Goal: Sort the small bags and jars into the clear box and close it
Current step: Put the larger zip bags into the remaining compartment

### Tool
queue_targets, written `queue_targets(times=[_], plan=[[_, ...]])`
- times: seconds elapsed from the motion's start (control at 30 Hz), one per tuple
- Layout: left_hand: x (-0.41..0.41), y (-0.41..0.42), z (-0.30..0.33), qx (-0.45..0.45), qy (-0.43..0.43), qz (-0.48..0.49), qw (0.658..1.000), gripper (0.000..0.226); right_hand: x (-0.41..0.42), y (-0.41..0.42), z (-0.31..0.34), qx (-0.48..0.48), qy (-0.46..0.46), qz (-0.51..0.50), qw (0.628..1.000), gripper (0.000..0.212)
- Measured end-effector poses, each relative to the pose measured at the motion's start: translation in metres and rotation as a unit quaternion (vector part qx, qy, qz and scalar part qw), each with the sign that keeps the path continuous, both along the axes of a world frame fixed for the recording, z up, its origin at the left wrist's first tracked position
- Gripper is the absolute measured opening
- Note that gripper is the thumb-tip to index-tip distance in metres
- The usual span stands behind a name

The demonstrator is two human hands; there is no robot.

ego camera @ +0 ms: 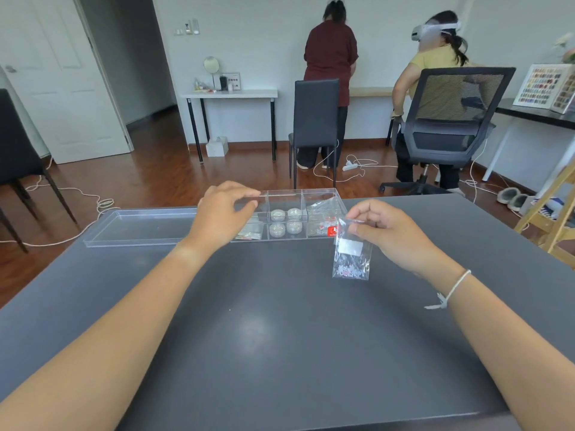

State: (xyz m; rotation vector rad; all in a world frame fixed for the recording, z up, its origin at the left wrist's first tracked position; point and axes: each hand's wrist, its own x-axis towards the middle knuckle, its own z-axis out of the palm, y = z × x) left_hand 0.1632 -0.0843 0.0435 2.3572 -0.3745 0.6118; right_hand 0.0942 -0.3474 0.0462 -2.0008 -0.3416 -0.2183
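A clear divided box [284,193] stands at the far edge of the dark table. Its middle compartments hold several small round jars [285,220]; its right compartments hold small bags [322,213], and another bag [249,235] lies in a left compartment. My right hand [393,234] pinches the top of a small clear bag of beads [351,255], which hangs above the table just in front of the box's right end. My left hand [222,211] hovers over the box's left part with fingers curled and nothing visible in them. The clear lid [140,227] lies flat left of the box.
The dark grey table [280,321] spreads out in front of me. Beyond it are black chairs [314,126], cables on the wooden floor, a white desk, and two persons facing away. A wooden shelf [553,209] stands at the right.
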Motion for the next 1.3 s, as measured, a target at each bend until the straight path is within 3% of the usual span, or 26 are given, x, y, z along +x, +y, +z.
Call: queue_targets(times=[0.3, 0.6, 1.07, 1.3], plan=[[-0.003, 0.023, -0.021, 0.027, 0.027, 0.027, 0.999, 0.026, 0.033, 0.007, 0.026, 0.024, -0.076, -0.05, 0.996, 0.023], [-0.003, 0.029, -0.027, -0.005, 0.067, 0.009, 0.998, 0.028, 0.075, 0.028, 0.026, 0.054, -0.136, -0.169, 0.975, 0.017], [-0.001, 0.032, -0.028, -0.024, 0.07, 0.014, 0.997, 0.028, 0.106, 0.039, 0.003, -0.166, -0.024, -0.169, 0.971, 0.023], [-0.001, 0.035, -0.028, -0.041, 0.071, 0.013, 0.997, 0.028, 0.101, 0.039, -0.004, -0.243, -0.073, -0.198, 0.947, 0.03]])
